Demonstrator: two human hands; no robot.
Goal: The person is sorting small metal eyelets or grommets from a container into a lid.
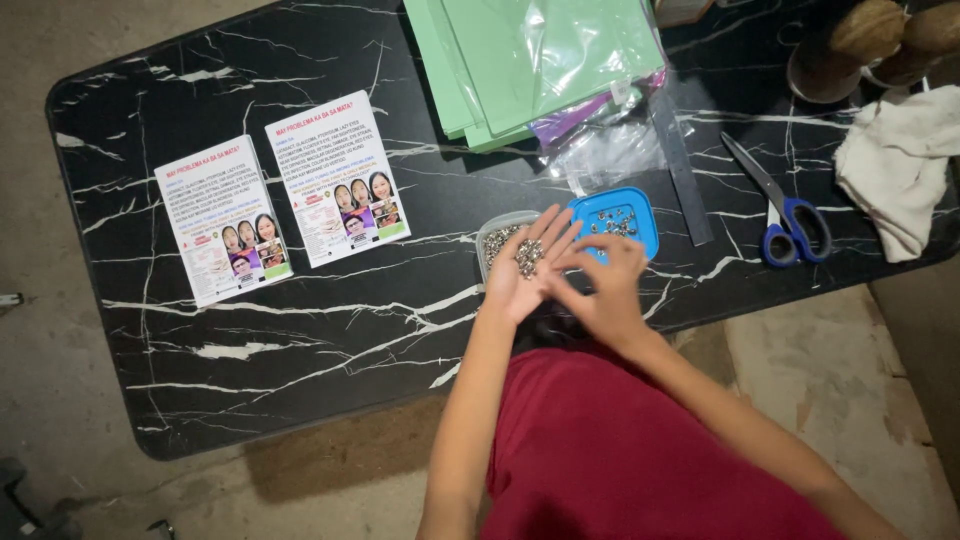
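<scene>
Small metal pieces (527, 256): a silvery heap resting in the upturned palm of the left hand (527, 268), just right of the frame's centre; kind too small to tell

Left hand: palm up, fingers spread flat and open, cradling the heap without closing round it; held over the near edge of the table, partly above the clear container

Right hand (606, 290): just right of the left hand, fingers curled with the tips drawn together beside the heap; whether they pinch a piece cannot be told

Clear container (493, 237): small, square, holding more of the silvery pieces; directly above the left hand in the frame, touching the blue lid

Blue lid (622, 213): rounded square, lying open side up with a scatter of small metal pieces in it; just above the right hand

Table (300, 330): black with white marble veining; fills the upper two thirds of the frame

Printed leaflets (223, 219) and (337, 178): two, white, side by side at left of centre, well apart from the hands

Green sheets (520, 60): stacked at top centre, part under a clear plastic bag (600, 150)

Ruler (680, 170): dark, slanting, right of the lid

Scissors (785, 215): blue handles, closed, at right

White cloth (900, 165): crumpled, far right edge

Brown round objects (880, 35): upper right corner

Red garment (640, 450): worn by the person, bottom centre
</scene>
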